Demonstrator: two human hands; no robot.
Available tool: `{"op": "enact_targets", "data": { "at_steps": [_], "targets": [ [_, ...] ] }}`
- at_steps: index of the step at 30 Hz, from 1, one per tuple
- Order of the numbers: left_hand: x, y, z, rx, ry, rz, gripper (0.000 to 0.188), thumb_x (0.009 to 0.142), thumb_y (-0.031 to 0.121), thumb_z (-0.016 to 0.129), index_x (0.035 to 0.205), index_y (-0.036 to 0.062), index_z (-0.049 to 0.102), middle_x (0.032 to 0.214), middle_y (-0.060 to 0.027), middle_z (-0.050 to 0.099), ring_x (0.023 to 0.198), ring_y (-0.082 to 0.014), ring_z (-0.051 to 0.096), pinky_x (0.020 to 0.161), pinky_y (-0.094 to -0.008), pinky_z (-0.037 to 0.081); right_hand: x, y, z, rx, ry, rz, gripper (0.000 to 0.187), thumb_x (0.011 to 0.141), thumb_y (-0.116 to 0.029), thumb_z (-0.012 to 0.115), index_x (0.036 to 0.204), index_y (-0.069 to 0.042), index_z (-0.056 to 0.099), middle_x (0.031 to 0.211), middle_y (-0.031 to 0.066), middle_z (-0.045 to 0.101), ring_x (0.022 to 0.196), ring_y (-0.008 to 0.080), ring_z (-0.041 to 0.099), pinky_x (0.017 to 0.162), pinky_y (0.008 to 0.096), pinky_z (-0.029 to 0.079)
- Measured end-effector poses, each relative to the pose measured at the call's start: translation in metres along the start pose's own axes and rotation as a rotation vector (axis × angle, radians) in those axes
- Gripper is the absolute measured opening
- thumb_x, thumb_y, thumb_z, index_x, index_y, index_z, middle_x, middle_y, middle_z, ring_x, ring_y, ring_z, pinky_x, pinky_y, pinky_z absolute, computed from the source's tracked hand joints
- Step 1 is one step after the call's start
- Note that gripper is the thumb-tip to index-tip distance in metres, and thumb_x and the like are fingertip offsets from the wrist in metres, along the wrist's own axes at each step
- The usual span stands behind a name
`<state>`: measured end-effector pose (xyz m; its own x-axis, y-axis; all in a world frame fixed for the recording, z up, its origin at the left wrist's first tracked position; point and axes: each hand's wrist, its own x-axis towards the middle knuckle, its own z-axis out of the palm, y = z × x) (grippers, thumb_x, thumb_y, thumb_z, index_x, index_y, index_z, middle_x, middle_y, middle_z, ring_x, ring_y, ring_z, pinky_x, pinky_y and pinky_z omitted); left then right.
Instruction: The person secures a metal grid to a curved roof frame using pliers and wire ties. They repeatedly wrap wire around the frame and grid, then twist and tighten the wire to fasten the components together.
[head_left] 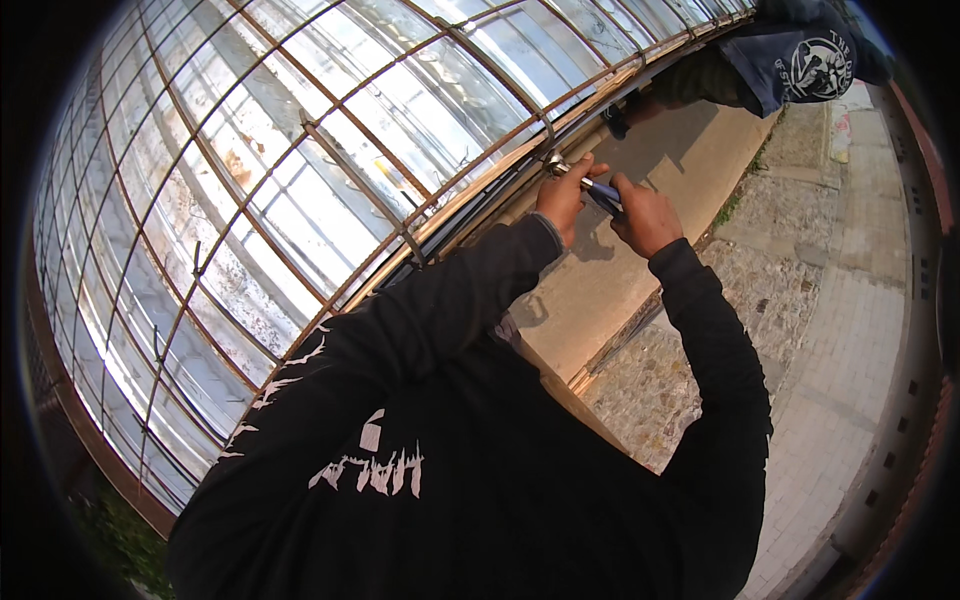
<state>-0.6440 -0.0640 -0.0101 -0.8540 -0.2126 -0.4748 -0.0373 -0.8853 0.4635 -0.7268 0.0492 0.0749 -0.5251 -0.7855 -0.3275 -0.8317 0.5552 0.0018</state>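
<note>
My left hand [563, 203] is closed near the head of a hand tool [604, 193] with a rounded, shiny metal head and a dark blue handle. My right hand [648, 216] grips the handle end, its thumb lying along the top. I cannot tell the tool's exact kind. Its metal head is up against the edge of the rebar grid [340, 102], beside a bent bar. Rusty bars cross in squares over shiny corrugated metal sheets [255, 150].
A co-worker in a dark blue shirt [765, 60] leans in at the far right, an arm reaching toward the same edge. Wooden strips [490, 185] run along that edge. Well below lie a beige ledge [590, 290], rough stone ground [735, 290] and a paved strip [850, 340].
</note>
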Motion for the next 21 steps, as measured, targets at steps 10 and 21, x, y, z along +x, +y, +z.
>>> {"op": "enact_targets", "data": {
  "at_steps": [10,21],
  "targets": [
    [0.002,-0.01,-0.006,-0.141,-0.086,-0.052,0.022,0.093,0.038,0.064,0.107,0.0202,0.063,0.098,0.0052,0.059,0.098,-0.0107,0.052,0.082,-0.0346,0.042,0.042,0.019,-0.044,0.053,-0.13,-0.189,0.048,0.063,-0.001,0.078,0.105,-0.005,0.057,0.094,0.0209,0.068,0.095,0.0415,0.064,0.079,0.0495,0.052],
    [0.004,-0.007,-0.006,-0.185,-0.165,0.045,0.03,0.098,0.034,0.054,0.093,0.0055,0.06,0.109,-0.0091,0.066,0.096,-0.0206,0.061,0.084,-0.0416,0.05,0.015,0.025,-0.015,1.058,-0.76,0.036,0.034,0.065,0.0,0.074,0.088,-0.004,0.05,0.07,0.0026,0.05,0.06,0.0143,0.058,0.052,0.03,0.048]
  ]
}}
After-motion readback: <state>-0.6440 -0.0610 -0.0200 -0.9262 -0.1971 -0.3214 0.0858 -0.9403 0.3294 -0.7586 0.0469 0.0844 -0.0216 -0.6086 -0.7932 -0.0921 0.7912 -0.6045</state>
